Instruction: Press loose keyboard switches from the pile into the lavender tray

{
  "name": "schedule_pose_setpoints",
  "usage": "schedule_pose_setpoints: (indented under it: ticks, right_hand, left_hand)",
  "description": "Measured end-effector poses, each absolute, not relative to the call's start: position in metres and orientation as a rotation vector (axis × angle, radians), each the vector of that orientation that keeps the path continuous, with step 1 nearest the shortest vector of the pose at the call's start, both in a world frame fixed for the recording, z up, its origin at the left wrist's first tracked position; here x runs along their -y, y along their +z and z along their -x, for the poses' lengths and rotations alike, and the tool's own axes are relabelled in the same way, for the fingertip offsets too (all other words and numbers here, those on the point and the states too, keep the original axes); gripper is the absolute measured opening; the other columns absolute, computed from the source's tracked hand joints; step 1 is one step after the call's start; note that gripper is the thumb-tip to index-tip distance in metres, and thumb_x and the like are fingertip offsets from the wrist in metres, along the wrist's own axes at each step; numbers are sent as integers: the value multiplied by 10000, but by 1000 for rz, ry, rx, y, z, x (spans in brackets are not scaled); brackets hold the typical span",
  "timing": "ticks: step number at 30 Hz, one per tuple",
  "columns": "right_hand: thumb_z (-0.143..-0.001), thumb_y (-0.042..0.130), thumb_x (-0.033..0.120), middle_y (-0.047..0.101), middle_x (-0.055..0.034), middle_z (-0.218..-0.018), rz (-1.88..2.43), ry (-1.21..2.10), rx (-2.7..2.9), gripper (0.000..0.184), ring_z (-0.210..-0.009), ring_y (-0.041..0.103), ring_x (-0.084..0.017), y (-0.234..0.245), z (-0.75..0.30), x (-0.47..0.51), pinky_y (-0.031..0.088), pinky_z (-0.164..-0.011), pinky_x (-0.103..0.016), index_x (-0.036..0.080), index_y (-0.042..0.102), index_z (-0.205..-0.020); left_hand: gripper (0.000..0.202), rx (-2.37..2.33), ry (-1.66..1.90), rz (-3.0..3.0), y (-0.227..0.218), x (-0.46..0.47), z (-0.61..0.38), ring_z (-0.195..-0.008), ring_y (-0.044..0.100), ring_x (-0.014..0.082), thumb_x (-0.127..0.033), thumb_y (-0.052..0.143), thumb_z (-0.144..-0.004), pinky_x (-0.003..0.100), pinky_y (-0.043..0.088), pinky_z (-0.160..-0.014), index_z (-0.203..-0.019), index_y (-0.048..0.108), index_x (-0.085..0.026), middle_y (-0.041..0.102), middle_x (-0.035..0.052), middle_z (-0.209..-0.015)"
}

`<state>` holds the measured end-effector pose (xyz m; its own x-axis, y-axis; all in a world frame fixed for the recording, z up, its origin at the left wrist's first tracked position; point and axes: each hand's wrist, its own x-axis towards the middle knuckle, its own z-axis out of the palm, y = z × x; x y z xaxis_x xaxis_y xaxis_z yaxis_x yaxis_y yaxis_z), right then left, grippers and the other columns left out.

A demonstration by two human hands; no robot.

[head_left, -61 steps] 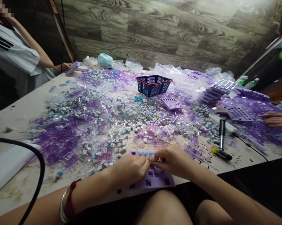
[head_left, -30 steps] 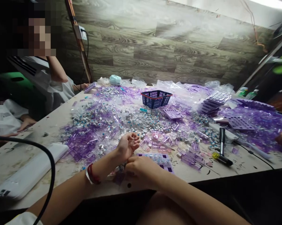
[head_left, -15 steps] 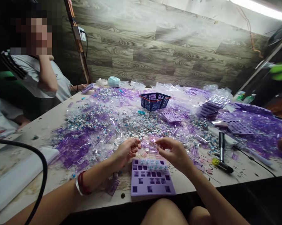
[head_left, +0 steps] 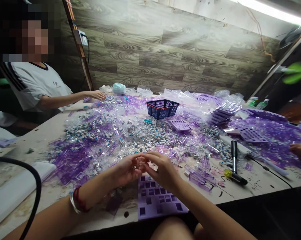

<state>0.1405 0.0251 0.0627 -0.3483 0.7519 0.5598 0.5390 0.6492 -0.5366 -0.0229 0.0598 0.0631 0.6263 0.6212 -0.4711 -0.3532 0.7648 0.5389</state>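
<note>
My left hand and my right hand meet fingertip to fingertip just above the far edge of a purple slotted tray at the table's near edge. Both hands are closed in a pinch around a small part that I cannot make out. Just beyond my fingers lies a wide heap of small white and blue switches mixed with clear purple plastic strips. A bracelet and red cord sit on my left wrist.
A blue basket stands mid-table, with stacked purple trays to its right. A black marker and a yellow-tipped tool lie right of my hands. One person reaches in at far left; another hand rests at right. A black cable arcs at left.
My hands, apart half a second ago, have come together over the tray's far edge. The person at far left has stretched an arm onto the table.
</note>
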Motion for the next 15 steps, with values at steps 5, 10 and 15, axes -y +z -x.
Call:
schedule_pose_setpoints:
  ticks: [5, 10, 15]
  right_hand:
    - [-859, 493, 46, 637, -110, -1096, 1347, 76, 2018, 272, -1044, 567, -200, 53, -154, -56, 457, -932, -340, 134, 643, -1069]
    - [-813, 598, 73, 675, -71, -964, 1342, 101, 2326, 177, -945, 593, -195, 51, -142, -78, 467, -833, -282, 180, 696, -915]
    - [-812, 587, 71, 648, -92, -829, 1413, 66, 2467, 130, -838, 593, -203, 54, -127, -83, 448, -745, -272, 143, 680, -759]
  left_hand:
    - [173, -696, 701, -409, 70, -72, 27, -435, 348, 30, -132, 418, -863, 82, 274, -347, -804, 564, -59, 451, 19, -637]
    - [189, -736, 776, -453, 67, -70, 25, -424, 347, 49, -42, 388, -730, 106, 257, -332, -820, 552, -70, 469, 21, -621]
    - [165, -753, 754, -533, 65, -61, 19, -449, 349, 52, -23, 445, -726, 109, 260, -344, -777, 586, -91, 528, 38, -644]
